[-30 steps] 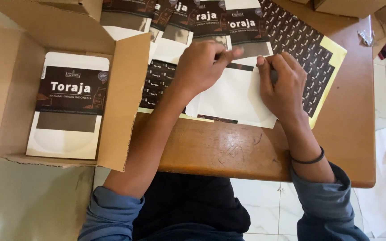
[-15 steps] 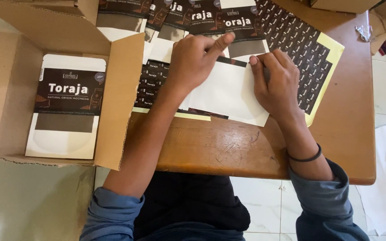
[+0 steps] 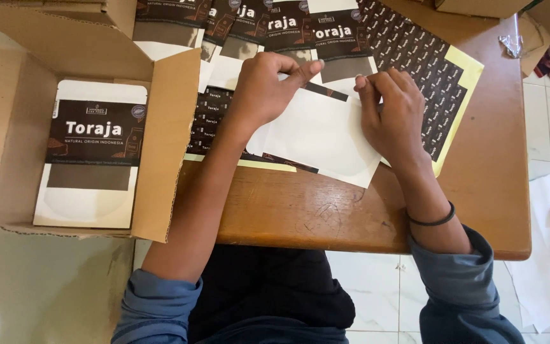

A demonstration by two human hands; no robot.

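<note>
Both hands press a white pouch (image 3: pixel 319 137) lying blank side up: left hand (image 3: pixel 265 89) curled on its upper left, right hand (image 3: pixel 393 111) pinching its upper right edge. Beyond the fingertips, labelled pouches (image 3: pixel 300 25) lie finished; left of them, another fills the cardboard box (image 3: pixel 163 140).

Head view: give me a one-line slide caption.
Both hands, left hand and right hand, press a blank white pouch on a wooden table beside a cardboard box of labelled pouches.
</note>
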